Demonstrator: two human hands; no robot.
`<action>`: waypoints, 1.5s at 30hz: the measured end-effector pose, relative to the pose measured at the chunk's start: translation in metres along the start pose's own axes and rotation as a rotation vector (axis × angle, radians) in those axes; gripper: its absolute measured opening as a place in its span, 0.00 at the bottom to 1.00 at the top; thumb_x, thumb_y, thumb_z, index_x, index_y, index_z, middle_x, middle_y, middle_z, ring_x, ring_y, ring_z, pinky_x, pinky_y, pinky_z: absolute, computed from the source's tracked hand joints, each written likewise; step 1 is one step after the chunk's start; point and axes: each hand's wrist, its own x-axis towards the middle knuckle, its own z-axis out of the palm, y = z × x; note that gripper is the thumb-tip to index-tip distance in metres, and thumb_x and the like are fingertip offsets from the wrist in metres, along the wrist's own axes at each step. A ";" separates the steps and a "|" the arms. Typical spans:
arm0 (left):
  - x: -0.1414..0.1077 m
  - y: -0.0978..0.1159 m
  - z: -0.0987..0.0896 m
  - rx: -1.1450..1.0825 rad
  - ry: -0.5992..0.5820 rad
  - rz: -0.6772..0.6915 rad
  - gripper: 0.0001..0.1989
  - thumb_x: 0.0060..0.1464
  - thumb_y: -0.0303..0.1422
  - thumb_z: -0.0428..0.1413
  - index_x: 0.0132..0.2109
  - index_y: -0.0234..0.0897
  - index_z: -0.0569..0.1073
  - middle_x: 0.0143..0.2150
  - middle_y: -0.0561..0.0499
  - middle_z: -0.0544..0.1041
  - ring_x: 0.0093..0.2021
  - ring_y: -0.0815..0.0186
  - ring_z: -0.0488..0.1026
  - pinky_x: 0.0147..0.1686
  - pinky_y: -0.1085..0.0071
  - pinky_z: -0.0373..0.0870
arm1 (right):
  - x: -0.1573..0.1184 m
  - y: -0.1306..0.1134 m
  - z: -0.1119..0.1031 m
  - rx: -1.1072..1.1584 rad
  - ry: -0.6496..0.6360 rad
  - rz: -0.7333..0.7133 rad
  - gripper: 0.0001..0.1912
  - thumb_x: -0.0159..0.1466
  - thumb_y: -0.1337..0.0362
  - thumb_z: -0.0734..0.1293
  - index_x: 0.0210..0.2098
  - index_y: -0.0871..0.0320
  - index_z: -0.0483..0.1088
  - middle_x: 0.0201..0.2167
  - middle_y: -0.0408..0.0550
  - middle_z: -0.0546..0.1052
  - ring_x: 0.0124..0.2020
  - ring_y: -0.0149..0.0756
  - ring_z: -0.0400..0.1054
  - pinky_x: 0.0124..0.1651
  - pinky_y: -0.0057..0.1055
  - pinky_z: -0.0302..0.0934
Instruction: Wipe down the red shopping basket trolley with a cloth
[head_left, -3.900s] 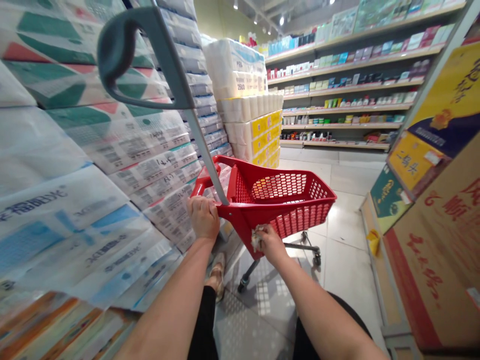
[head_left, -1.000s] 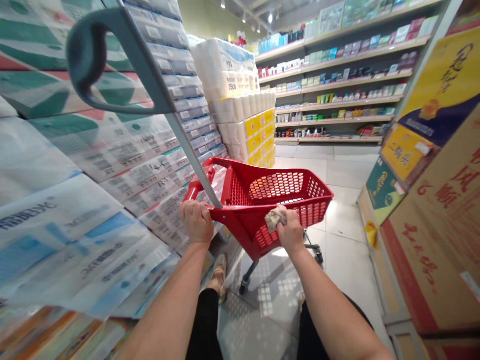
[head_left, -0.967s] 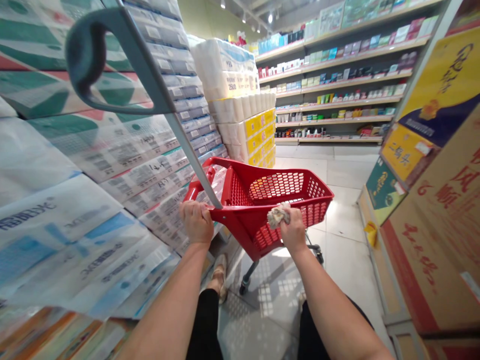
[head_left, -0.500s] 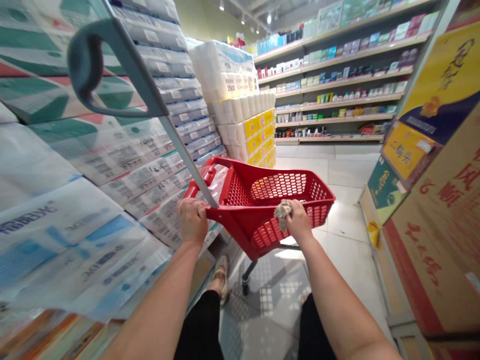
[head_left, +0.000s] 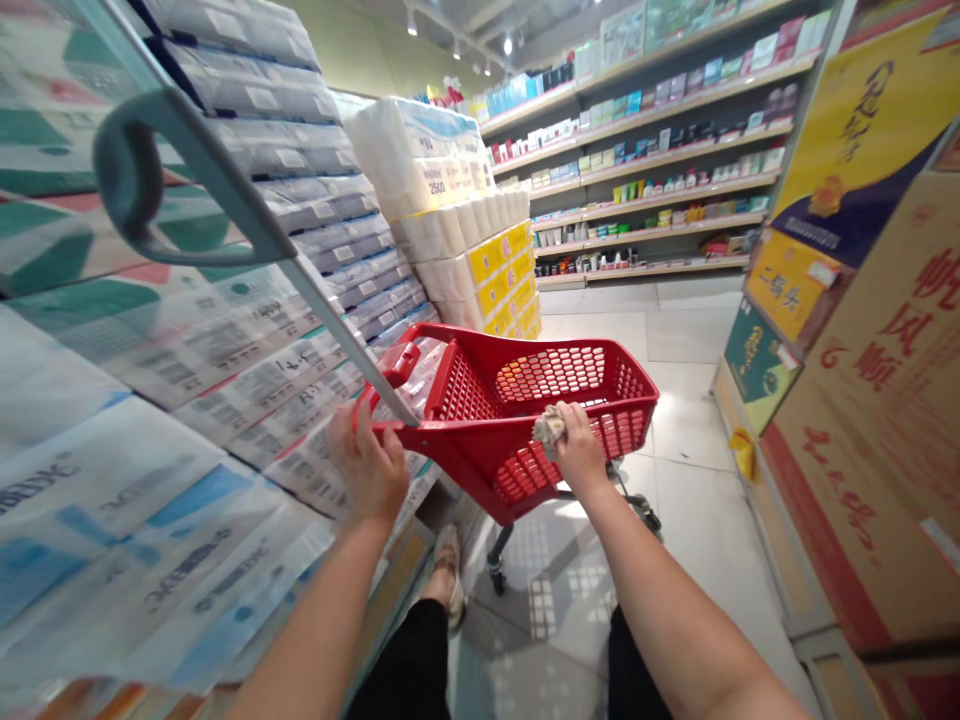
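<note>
A small red shopping cart (head_left: 457, 435) with perforated basket sides stands before me, turned at an angle in the aisle. A grey pole with a hooked grip (head_left: 195, 170) rises from its handle end and leans up to the left. Beside the corner of the handle, my left hand (head_left: 369, 465) has its fingers apart, slightly blurred, and holds nothing. My right hand (head_left: 581, 450) is closed around a crumpled beige cloth (head_left: 550, 428) at the near rim of the basket. Part of the cloth is hidden by the fingers.
Stacked tissue packs (head_left: 247, 350) crowd the left side, with toilet roll packs (head_left: 457, 220) beyond. Cardboard cartons (head_left: 877, 430) line the right. Shelves of small boxes and bottles (head_left: 645, 190) stand at the back. Tiled floor (head_left: 682, 430) runs between.
My left hand has loosened from the cart's handle, its fingers now spread. My right hand still holds the cloth at the rim. The view has shifted slightly.
</note>
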 end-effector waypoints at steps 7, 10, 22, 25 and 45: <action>0.007 0.079 0.023 0.067 -0.477 0.298 0.18 0.62 0.35 0.45 0.54 0.37 0.71 0.51 0.42 0.76 0.56 0.54 0.67 0.58 0.54 0.56 | -0.002 -0.008 -0.003 -0.070 -0.031 0.014 0.25 0.63 0.69 0.59 0.60 0.59 0.62 0.62 0.55 0.62 0.58 0.44 0.62 0.53 0.36 0.63; 0.013 0.088 0.038 0.207 -0.527 0.179 0.20 0.64 0.38 0.42 0.36 0.38 0.77 0.36 0.44 0.79 0.42 0.56 0.71 0.53 0.53 0.57 | -0.002 -0.010 -0.011 -0.103 -0.033 -0.054 0.24 0.64 0.68 0.60 0.59 0.58 0.64 0.59 0.54 0.66 0.55 0.43 0.62 0.54 0.36 0.61; 0.002 0.088 0.042 0.228 -0.422 0.121 0.21 0.63 0.38 0.42 0.28 0.40 0.74 0.29 0.48 0.77 0.36 0.60 0.67 0.51 0.55 0.52 | 0.011 0.019 -0.041 -0.268 0.292 0.153 0.17 0.61 0.65 0.63 0.48 0.54 0.74 0.47 0.53 0.69 0.48 0.47 0.59 0.50 0.42 0.55; 0.002 0.088 0.040 0.250 -0.422 0.120 0.22 0.63 0.38 0.42 0.28 0.40 0.75 0.29 0.48 0.78 0.36 0.60 0.68 0.52 0.55 0.51 | 0.013 0.031 -0.045 -0.219 0.347 0.187 0.18 0.60 0.66 0.62 0.49 0.55 0.72 0.47 0.53 0.69 0.48 0.47 0.59 0.50 0.43 0.56; 0.012 0.076 0.039 0.287 -0.546 0.115 0.24 0.63 0.39 0.40 0.32 0.39 0.78 0.33 0.45 0.80 0.37 0.58 0.71 0.50 0.54 0.50 | -0.031 -0.006 0.009 -0.056 -0.343 -0.026 0.16 0.58 0.73 0.61 0.43 0.54 0.72 0.44 0.49 0.72 0.40 0.36 0.69 0.42 0.28 0.61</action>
